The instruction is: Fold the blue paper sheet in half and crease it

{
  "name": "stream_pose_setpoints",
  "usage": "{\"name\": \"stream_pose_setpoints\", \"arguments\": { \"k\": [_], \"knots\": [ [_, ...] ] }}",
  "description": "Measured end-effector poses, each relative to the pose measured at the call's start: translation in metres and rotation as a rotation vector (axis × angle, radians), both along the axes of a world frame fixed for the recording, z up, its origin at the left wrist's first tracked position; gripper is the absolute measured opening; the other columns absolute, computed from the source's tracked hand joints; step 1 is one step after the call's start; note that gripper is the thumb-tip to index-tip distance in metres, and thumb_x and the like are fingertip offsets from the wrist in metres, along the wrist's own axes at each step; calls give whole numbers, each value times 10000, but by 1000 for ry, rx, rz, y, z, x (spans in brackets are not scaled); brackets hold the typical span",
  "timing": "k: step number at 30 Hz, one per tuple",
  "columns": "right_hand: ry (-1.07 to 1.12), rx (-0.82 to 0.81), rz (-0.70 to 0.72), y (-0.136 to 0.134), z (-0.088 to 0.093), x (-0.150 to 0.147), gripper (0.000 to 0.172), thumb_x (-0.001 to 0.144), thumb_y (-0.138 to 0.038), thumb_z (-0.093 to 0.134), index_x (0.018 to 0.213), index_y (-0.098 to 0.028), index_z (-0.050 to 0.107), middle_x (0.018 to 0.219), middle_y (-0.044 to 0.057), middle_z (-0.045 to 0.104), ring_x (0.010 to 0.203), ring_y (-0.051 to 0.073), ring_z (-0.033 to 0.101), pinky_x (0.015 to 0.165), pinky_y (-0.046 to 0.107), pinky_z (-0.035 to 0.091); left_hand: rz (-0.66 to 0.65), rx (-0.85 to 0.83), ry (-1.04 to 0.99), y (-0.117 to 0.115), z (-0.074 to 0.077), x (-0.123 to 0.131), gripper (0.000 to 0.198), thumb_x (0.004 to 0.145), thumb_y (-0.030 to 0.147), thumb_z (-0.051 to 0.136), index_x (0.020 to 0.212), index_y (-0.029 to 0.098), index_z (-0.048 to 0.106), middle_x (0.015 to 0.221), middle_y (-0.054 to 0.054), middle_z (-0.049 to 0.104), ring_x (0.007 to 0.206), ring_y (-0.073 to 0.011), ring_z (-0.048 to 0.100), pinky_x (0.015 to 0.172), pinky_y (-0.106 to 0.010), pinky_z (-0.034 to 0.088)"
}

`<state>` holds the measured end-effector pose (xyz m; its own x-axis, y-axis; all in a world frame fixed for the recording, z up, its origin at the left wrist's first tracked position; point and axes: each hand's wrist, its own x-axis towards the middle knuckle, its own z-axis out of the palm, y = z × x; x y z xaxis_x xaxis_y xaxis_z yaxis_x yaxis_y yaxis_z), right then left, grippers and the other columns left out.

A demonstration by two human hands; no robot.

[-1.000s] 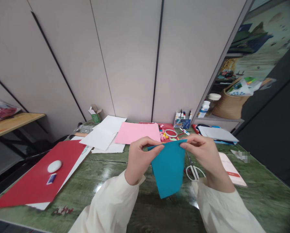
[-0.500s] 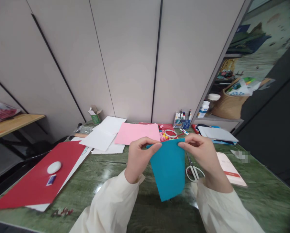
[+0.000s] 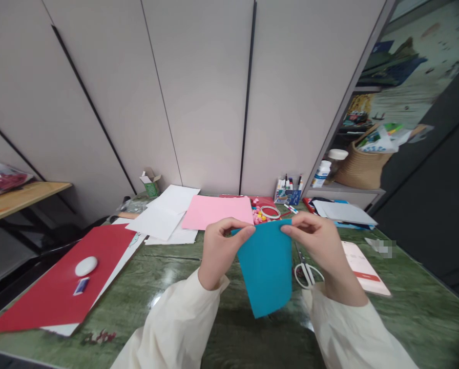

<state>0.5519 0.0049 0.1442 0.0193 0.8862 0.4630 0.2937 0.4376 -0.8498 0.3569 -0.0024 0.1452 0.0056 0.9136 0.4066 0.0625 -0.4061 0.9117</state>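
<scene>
A piece of blue paper (image 3: 267,271) hangs above the table, held up by its top edge. My left hand (image 3: 224,246) pinches the upper left corner between thumb and fingers. At the upper right corner, my right hand (image 3: 319,241) grips the paper the same way. Scissors (image 3: 307,274) with white handles lie on the table just behind and beside my right hand, their blades partly hidden. Beyond the blue paper are a pink sheet (image 3: 217,211) and a roll of tape (image 3: 270,211) near small colourful pieces (image 3: 258,214).
White sheets (image 3: 156,218) lie at the back left. On the left, a red sheet (image 3: 66,284) bears a white rounded object (image 3: 86,266) and a small purple-and-white item (image 3: 81,286). Markers in a box (image 3: 288,190) stand against the wall. A pale flat item (image 3: 363,269) lies at right on the green table (image 3: 417,307).
</scene>
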Motion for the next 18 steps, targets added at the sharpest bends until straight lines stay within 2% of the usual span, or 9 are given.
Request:
{"name": "stream_pose_setpoints", "arguments": {
  "k": [14,18],
  "knots": [
    [29,-24,17,1,-2,1,169,640,-302,714,610,-191,590,610,-18,580,564,122,523,515,230,402,-5,-8,7,1,2,-1,137,691,289,651,650,158,657,671,-31,669,659,-154,592,588,-243,434],
    [40,-97,62,5,-7,-2,191,653,-342,696,635,-183,593,613,-7,582,571,134,525,516,240,408,74,-6,47,4,-1,0,160,706,310,624,659,158,637,676,-21,651,654,-148,568,574,-237,405]
  ]
}}
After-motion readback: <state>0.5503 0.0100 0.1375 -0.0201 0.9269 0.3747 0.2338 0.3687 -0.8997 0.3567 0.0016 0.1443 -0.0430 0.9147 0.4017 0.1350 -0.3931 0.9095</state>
